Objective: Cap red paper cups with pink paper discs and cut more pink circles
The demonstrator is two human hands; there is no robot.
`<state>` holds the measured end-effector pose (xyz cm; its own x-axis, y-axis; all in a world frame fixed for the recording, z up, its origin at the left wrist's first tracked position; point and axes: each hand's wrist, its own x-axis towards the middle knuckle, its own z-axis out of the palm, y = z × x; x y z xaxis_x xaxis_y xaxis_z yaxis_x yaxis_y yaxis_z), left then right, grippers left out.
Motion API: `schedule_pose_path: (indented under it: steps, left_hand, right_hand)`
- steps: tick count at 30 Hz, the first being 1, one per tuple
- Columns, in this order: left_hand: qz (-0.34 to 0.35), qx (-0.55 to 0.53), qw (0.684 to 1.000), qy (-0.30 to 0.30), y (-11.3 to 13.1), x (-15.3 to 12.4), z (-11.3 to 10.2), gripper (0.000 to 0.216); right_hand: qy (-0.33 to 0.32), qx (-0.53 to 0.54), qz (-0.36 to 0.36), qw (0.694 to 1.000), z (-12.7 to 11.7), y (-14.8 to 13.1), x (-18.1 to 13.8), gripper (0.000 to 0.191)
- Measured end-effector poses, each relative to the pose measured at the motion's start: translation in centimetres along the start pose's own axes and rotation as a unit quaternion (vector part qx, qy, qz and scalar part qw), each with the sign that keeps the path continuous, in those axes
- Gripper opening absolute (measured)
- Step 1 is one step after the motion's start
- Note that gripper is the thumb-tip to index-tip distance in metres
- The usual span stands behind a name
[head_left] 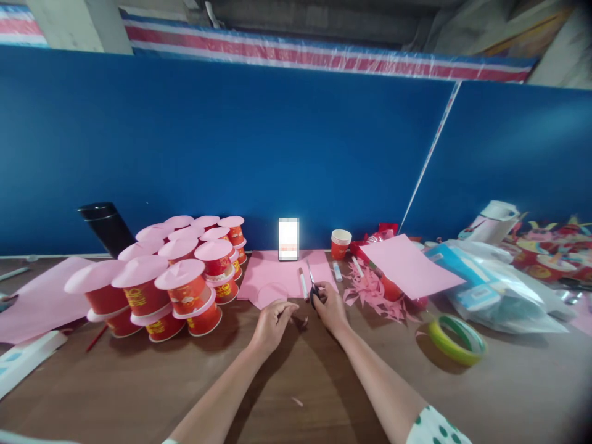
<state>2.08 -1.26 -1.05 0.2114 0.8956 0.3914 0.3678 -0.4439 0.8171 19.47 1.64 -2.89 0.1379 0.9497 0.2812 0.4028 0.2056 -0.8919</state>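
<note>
My right hand [330, 305] grips the black handles of a pair of scissors [312, 285], blades pointing away over a pink paper sheet [282, 274]. My left hand [272, 320] rests on the wooden table just in front of a round pink paper piece [272, 293], its fingers curled at that piece's edge. A white pen [303, 283] lies on the pink sheet beside the scissors.
Several stacked red paper cups with pink paper discs [185, 274] stand at the left, with a black flask [106, 227] behind. A lone red cup [341, 243], pink scraps [370, 293], another pink sheet [409, 265], a green tape roll [457, 339] and plastic bags [494, 287] lie at the right.
</note>
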Motion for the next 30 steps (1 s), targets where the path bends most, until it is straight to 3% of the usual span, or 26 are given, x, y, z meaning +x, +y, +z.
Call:
schedule_pose_path:
  steps: [8, 14, 23, 30]
  left_hand:
    - [0.008, -0.035, 0.999, -0.002, -1.5, 0.1, 0.4, 0.025]
    - [0.037, -0.030, 0.999, -0.026, -1.2, 0.0, 0.6, 0.022]
    - [-0.083, -0.036, 0.996, 0.017, -0.2, -0.3, 0.6, 0.032]
    - [-0.104, -0.058, 0.993, 0.011, -0.4, -0.3, 0.5, 0.030]
  right_hand:
    - [-0.002, 0.001, -0.003, 1.000, -0.1, -0.1, 0.0, 0.025]
    - [-0.003, -0.002, 0.006, 1.000, -0.1, -0.4, -0.1, 0.025]
    - [0.003, -0.001, 0.014, 1.000, 0.0, -0.4, -0.1, 0.025]
    - [-0.001, 0.000, 0.007, 1.000, -0.1, -0.3, 0.0, 0.025]
